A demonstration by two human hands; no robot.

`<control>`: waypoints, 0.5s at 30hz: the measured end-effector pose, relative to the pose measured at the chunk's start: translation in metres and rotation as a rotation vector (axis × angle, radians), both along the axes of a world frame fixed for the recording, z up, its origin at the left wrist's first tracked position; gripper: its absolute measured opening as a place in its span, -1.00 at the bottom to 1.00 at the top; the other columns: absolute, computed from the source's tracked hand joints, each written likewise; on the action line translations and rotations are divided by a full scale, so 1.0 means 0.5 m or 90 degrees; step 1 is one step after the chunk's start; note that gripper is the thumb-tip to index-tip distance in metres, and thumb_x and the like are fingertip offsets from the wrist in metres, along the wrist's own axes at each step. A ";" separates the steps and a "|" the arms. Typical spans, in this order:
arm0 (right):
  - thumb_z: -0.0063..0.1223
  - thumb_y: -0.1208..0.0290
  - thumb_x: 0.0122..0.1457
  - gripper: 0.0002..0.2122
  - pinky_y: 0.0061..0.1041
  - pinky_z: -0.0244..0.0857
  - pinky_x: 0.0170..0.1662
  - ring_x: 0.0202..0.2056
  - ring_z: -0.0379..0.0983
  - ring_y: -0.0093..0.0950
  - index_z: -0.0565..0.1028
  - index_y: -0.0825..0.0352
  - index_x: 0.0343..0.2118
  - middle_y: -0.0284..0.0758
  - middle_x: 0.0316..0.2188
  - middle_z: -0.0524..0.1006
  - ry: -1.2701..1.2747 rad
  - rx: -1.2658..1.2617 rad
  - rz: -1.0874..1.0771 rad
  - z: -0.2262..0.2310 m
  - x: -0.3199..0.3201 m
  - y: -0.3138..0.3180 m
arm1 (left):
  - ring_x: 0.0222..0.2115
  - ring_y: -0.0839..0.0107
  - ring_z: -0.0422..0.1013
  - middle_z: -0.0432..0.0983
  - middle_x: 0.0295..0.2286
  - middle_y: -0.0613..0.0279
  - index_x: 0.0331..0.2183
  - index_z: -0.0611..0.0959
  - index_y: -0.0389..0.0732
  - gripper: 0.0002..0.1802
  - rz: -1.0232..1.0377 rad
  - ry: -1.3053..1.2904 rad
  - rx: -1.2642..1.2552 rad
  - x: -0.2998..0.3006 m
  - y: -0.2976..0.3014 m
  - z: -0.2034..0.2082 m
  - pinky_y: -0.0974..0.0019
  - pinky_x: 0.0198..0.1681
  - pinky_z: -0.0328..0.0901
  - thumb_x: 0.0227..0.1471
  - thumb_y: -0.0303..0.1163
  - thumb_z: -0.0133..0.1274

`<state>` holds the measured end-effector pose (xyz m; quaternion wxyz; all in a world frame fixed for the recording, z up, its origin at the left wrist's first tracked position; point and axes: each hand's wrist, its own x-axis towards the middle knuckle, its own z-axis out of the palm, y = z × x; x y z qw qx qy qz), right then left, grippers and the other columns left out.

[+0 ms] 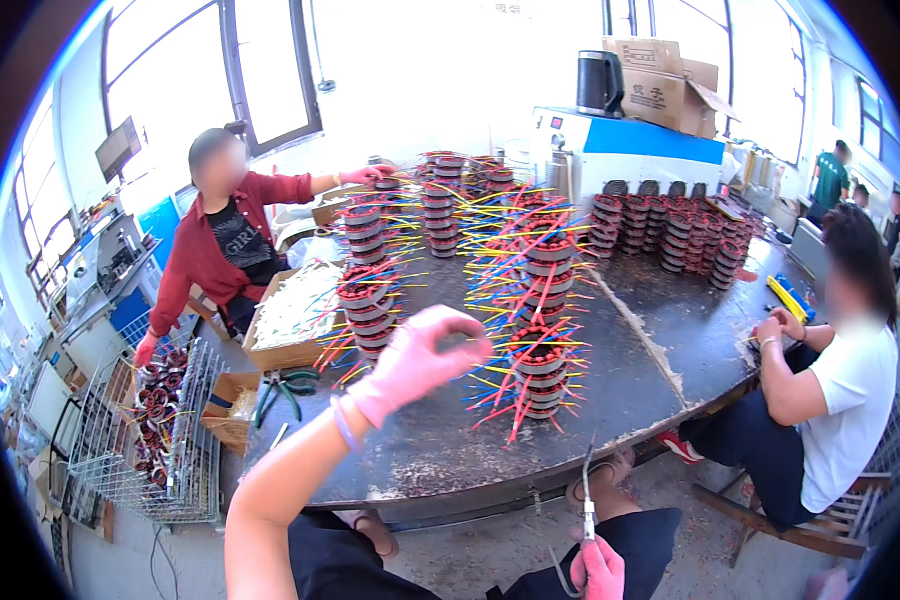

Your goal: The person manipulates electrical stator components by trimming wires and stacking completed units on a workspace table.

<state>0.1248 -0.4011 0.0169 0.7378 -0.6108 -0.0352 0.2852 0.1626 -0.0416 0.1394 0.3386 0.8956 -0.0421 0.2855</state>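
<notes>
My left hand (425, 360), in a pink glove, is raised over the table's near part. Its thumb and fingers curl into a ring, tips close together; whatever is between them, if anything, I cannot make out. Just right of it stands a tall stack of motor stators (542, 370) with red, blue and yellow wires sticking out. Low at the front, my pink-gloved right hand (598, 570) is closed around a slim torch-like tool (589, 515) with a thin bent metal tube pointing up. A thin hose runs beside it.
Another stator stack (368, 300) stands left, near a carton of white pieces (295, 310) and green-handled pliers (285, 392). Darker stators (675, 235) fill the back right. Co-workers sit left (235, 235) and right (840, 370). A wire basket (205, 430) holds stators beside the dark table (420, 470).
</notes>
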 end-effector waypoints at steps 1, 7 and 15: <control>-0.15 0.25 0.34 -0.75 -0.67 -0.13 -0.66 -0.72 0.03 -0.73 0.37 0.23 -0.48 -0.55 -0.73 0.20 -0.015 0.004 0.005 -0.006 -0.003 0.006 | -0.09 0.26 0.45 0.54 -0.17 0.14 -0.19 0.63 -0.20 -0.62 0.027 0.040 0.037 0.014 -0.032 -0.013 0.28 0.01 0.30 -0.07 -0.24 0.27; -0.13 0.25 0.33 -0.76 -0.67 -0.13 -0.66 -0.71 0.04 -0.74 0.38 0.25 -0.45 -0.55 -0.73 0.21 -0.033 0.026 0.012 -0.017 -0.004 -0.011 | 0.19 -0.02 0.11 0.15 0.16 -0.24 0.14 0.28 -0.45 0.15 0.156 0.240 0.197 0.142 -0.085 -0.066 0.12 0.24 0.03 -0.20 0.33 0.13; -0.14 0.25 0.33 -0.74 -0.67 -0.13 -0.62 -0.69 0.04 -0.74 0.37 0.24 -0.49 -0.56 -0.72 0.21 -0.034 0.021 0.003 -0.004 0.000 -0.035 | 0.12 -0.05 0.18 0.25 0.08 -0.19 0.13 0.30 -0.40 0.18 0.123 0.280 0.224 0.198 -0.058 -0.101 0.11 0.21 0.06 -0.35 0.28 0.22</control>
